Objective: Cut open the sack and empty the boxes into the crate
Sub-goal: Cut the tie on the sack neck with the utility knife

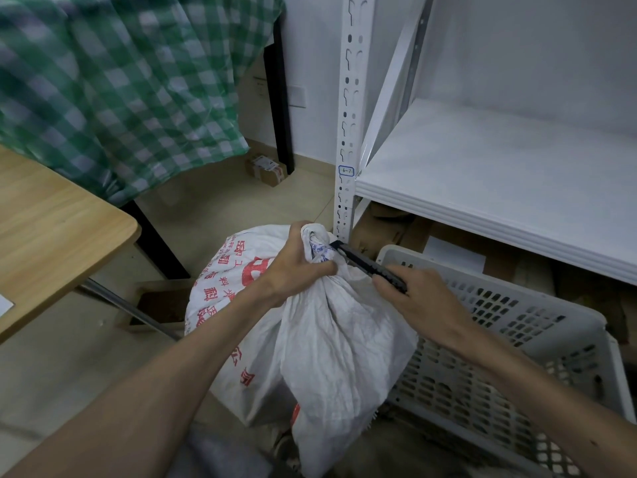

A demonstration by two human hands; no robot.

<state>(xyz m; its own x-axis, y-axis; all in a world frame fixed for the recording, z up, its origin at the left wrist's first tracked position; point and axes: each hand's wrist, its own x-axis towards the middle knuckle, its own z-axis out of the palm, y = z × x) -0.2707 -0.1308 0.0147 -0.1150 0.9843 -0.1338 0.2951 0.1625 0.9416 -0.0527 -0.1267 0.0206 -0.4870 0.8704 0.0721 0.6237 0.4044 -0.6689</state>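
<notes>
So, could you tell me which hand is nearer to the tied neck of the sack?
Left. The left hand grips the sack right at its bunched neck; the right hand sits off to the side, holding the black cutter whose tip reaches the neck.

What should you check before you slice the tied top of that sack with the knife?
1. Left hand grips the sack at its bunched neck: ok.
2. Right hand holds the black knife: ok.
3. Knife tip sits at the tied knot: ok.
4. Left fingers are clear of the blade: not ok, they lie right beside it.
5. Crate stands beside the sack, ready: ok.
6. Blade is pushed out: cannot tell.
</notes>
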